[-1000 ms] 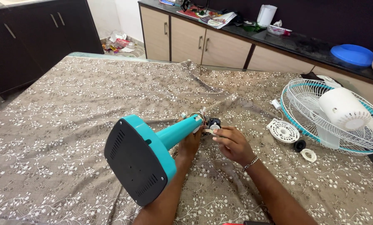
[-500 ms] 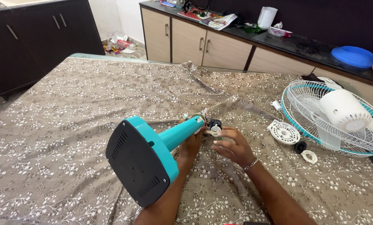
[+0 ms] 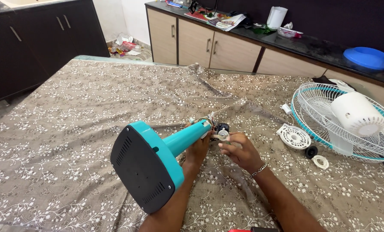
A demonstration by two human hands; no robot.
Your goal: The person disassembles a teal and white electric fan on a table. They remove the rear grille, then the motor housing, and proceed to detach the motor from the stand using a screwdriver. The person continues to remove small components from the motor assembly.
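A teal fan stand (image 3: 157, 157) with a dark underside tilts toward me over a brown flowered cloth (image 3: 71, 111). My left hand (image 3: 196, 150) grips the teal neck from below, near its far end. Coloured wires and a small black-and-white part (image 3: 221, 130) stick out at that end. My right hand (image 3: 237, 150) pinches this small part with its fingertips; a bracelet is on its wrist.
At the right lie a white wire fan grille with teal rim (image 3: 316, 118), a white motor cover (image 3: 357, 114), a white round disc (image 3: 294, 136), a black knob (image 3: 311, 151) and a white ring (image 3: 320, 162). Cabinets with a cluttered counter (image 3: 286, 41) stand behind.
The stand and both hands have barely moved; my right fingers shifted slightly on the small part at the neck end.
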